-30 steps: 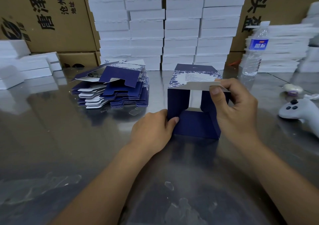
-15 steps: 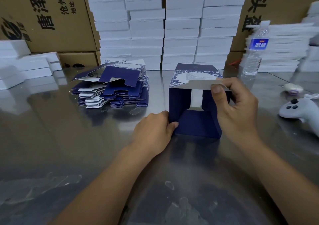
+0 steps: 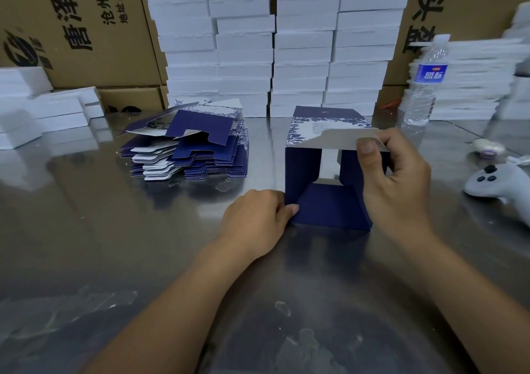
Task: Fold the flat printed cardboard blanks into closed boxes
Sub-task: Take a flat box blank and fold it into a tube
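STEP: box [image 3: 329, 210] is standing on table [image 3: 114, 244], open end facing the person | HANDS: left hand [image 3: 255, 221] is pinching its lower left corner; right hand [image 3: 398, 178] is pinching top flap [image 3: 338, 141] | ADVICE: side flaps should be going in first, then the top flap squarely along its crease | CHANGE: left thumb is sitting slightly lower than one second ago; box is staying in place.

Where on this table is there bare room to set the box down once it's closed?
Widest: the table left of the left hand, in front of the flat blanks. Also a strip between blanks and box. Crowded: right, by the bottle and controller; back, against the white stacks.
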Tool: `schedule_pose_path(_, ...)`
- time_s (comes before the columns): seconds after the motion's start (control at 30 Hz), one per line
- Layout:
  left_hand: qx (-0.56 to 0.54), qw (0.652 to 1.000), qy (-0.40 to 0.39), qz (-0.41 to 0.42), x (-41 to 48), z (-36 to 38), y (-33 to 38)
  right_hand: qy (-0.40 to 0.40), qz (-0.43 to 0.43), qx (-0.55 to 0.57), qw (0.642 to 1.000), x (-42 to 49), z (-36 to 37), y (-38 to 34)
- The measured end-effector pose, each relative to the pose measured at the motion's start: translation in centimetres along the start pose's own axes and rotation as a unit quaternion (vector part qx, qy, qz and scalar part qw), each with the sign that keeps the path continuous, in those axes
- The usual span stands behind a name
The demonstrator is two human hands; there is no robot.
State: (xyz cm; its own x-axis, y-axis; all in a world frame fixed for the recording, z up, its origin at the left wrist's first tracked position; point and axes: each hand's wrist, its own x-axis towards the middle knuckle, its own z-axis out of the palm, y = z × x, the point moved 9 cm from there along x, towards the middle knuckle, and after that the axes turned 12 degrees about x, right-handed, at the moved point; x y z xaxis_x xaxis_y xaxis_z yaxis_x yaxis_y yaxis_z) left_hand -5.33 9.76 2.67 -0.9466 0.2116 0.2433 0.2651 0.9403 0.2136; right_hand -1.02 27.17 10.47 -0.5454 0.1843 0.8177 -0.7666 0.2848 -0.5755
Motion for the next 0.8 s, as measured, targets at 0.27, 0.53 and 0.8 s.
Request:
schedule_pose_path(0.27, 0.009, 0.999, 0.017, 0.045, -0.3, -0.3, 1.3, 0.045, 0.002, -0.006, 0.999, 0.1, -1.0, 0.2)
schedule_pose_path(0.53, -0.019, 0.995, 0.022, 0.092, -0.4, -0.9, 1.9, 0.122, -0.004, -0.020, 0.992, 0.6, -3.2, 0.1)
schedule_pose_path(0.8, 0.024, 0.991, 0.076, 0.107, -0.6, -1.9, 2.0, 0.123, 0.022, 0.006, 0.992, 0.4, -3.1, 0.8)
